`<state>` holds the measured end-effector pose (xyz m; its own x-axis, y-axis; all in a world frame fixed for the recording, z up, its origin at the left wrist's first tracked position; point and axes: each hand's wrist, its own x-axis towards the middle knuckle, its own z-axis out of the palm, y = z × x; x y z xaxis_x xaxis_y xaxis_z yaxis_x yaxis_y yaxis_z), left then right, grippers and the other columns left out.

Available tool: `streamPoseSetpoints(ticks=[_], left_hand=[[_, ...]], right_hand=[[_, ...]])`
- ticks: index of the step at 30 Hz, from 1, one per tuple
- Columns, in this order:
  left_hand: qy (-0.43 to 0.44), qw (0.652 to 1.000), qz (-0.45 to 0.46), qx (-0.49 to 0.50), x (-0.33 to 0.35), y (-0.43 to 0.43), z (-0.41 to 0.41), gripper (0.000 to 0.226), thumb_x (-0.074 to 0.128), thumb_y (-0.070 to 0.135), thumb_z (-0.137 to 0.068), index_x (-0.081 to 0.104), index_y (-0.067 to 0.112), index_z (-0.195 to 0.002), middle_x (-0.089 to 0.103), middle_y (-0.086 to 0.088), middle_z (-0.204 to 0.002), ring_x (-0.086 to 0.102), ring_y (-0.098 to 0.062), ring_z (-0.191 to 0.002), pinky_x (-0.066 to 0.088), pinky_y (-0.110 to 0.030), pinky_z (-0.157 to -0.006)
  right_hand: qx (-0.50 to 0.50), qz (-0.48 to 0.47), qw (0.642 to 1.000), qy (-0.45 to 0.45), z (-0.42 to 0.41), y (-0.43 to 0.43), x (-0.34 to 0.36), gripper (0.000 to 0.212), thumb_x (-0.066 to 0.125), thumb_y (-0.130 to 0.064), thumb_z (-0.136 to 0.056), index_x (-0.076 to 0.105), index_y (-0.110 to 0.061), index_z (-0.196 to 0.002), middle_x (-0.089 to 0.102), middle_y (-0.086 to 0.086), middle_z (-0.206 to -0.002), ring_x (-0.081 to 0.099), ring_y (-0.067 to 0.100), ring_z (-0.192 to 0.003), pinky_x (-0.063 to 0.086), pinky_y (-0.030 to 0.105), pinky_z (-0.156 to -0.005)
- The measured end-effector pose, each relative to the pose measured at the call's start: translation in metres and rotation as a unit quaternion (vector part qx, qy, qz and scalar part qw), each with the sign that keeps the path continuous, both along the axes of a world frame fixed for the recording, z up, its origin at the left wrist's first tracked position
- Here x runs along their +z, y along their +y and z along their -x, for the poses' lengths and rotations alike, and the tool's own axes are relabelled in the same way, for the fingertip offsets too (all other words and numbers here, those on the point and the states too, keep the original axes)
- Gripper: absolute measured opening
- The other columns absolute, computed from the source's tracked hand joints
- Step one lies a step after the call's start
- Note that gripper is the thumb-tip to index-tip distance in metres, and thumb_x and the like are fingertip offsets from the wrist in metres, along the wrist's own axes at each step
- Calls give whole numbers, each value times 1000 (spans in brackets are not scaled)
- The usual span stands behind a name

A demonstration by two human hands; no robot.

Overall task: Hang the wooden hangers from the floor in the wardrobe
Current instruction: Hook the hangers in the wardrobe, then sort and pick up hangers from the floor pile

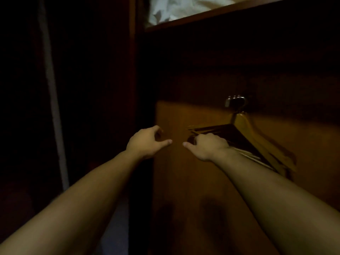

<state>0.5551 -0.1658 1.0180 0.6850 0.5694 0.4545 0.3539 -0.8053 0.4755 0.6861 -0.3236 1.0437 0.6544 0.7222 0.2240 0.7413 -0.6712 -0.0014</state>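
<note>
Hanging is in hand: the wooden hangers [244, 133] are suspended from a metal hook [236, 101] inside the wardrobe [184, 116], with the right hand [207, 146] curled over their lower bars. The left hand [147, 142] is held half open and empty. Release is judged to be required next.

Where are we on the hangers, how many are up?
Done: a bunch of wooden hangers hangs from the metal hook inside the wardrobe; the count is too dim to tell. In hand: the right hand rests on their lower bars; the left hand is empty. The floor is out of view.
</note>
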Motion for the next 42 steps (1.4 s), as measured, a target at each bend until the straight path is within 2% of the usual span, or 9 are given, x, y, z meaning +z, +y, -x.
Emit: streamPoseSetpoints(ticks=[2, 4, 10, 16, 22, 26, 32, 39, 42], left_hand=[[17, 1000, -13, 23, 3, 7, 34, 63, 62, 65, -83, 56, 24, -131, 64, 4, -130, 61, -15, -115, 52, -35, -94], [37, 997, -26, 56, 4, 16, 72, 66, 59, 66, -84, 55, 23, -134, 63, 3, -133, 60, -15, -119, 51, -35, -96], [66, 983, -12, 169, -5, 52, 194, 73, 55, 75, -80, 54, 27, -134, 61, 3, -136, 59, -16, -121, 50, -41, -99], [110, 960, 16, 257, -20, 78, 323, 84, 50, 81, -76, 47, 29, -142, 57, 0, -141, 58, -20, -123, 51, -45, -100], [124, 936, 51, 326, -41, 107, 451, 83, 52, 76, -80, 42, 27, -146, 52, -3, -146, 54, -23, -128, 47, -46, -103], [139, 921, 74, 356, -57, 131, 519, 86, 49, 80, -78, 40, 29, -147, 49, -3, -149, 50, -24, -131, 45, -46, -105], [139, 914, 128, 358, -97, 163, 574, 86, 50, 79, -80, 37, 29, -149, 45, -5, -152, 48, -26, -134, 43, -46, -107], [168, 900, 190, 355, -164, 206, 590, 82, 48, 76, -83, 36, 30, -150, 41, -6, -155, 45, -28, -137, 41, -46, -109], [185, 888, 216, 361, -191, 229, 592, 82, 48, 76, -84, 36, 29, -151, 41, -6, -156, 43, -28, -138, 40, -46, -111]], right_hand=[[34, -4, 999, 9, 21, 17, 1, 72, 29, -76, -91, 64, -19, -117, 66, 5, -109, 62, 26, -97, 48, 39, -74], [64, -5, 998, 18, 49, 37, 2, 75, 30, -78, -89, 62, -19, -124, 65, 7, -117, 62, 27, -102, 48, 38, -75], [182, -9, 983, 29, 146, 98, -1, 76, 33, -79, -87, 64, -20, -122, 67, 4, -114, 64, 25, -101, 55, 43, -86], [277, 18, 960, 33, 254, 160, -16, 80, 32, -80, -87, 62, -19, -128, 66, 6, -122, 63, 26, -106, 45, 36, -74], [353, 41, 934, 50, 372, 217, -39, 82, 32, -83, -84, 60, -20, -128, 66, 5, -121, 63, 25, -105, 53, 41, -84], [386, 74, 917, 59, 434, 249, -54, 84, 31, -84, -84, 58, -19, -131, 63, 7, -126, 62, 28, -111, 53, 45, -89], [407, 115, 903, 76, 490, 295, -96, 84, 31, -82, -85, 55, -18, -135, 60, 9, -131, 60, 29, -112, 53, 46, -91], [418, 173, 887, 93, 513, 359, -163, 90, 30, -86, -80, 55, -19, -135, 59, 11, -135, 58, 31, -116, 51, 49, -95], [424, 194, 878, 111, 515, 395, -192, 87, 31, -85, -81, 58, -19, -132, 61, 11, -132, 59, 31, -112, 51, 46, -92]])
